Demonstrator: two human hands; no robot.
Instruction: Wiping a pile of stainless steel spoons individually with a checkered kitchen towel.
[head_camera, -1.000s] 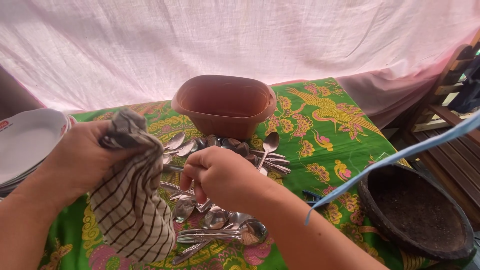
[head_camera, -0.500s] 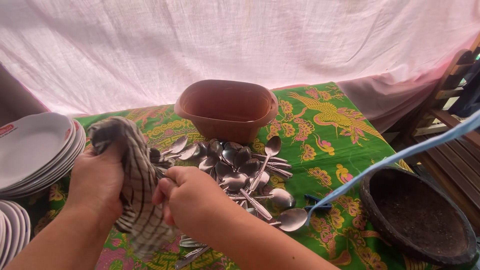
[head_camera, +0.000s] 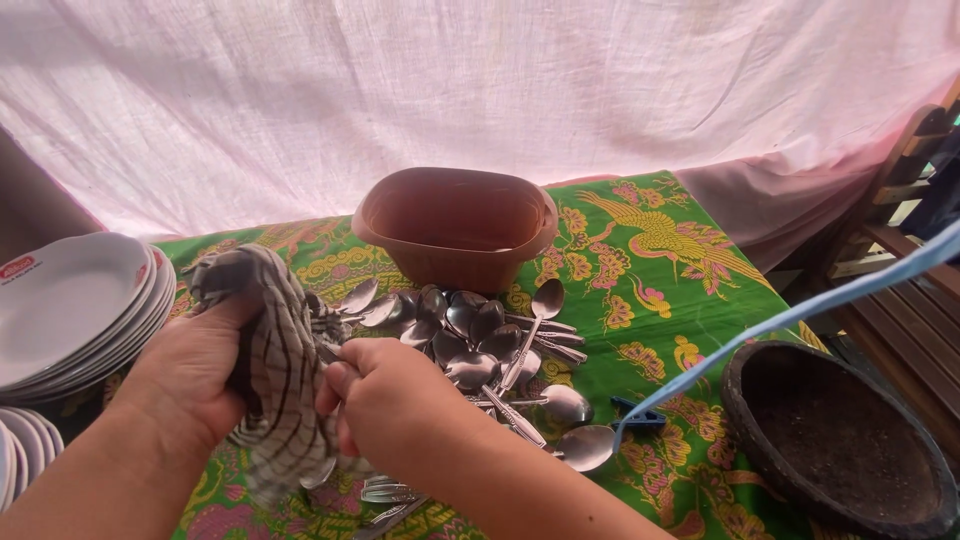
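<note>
Item: spoon wiping, one moment.

Left hand (head_camera: 195, 375): we close it around the checked cloth (head_camera: 270, 370), bunched in a full grip.

Right hand (head_camera: 385, 400): we curl it shut against the cloth's edge, apparently on a spoon's handle; the spoon itself is hidden in the folds, so we cannot tell for certain.

Spoons (head_camera: 480, 345): heaped on the desk (head_camera: 650, 290), just before the brown basin (head_camera: 455, 225).

Plates (head_camera: 75, 310): stacked at left.

Dark bowl (head_camera: 835, 430): at right.

Method, as we judge it: pinch the cloth firmly, draw the spoon through evenly, keep it above the heap.
</note>
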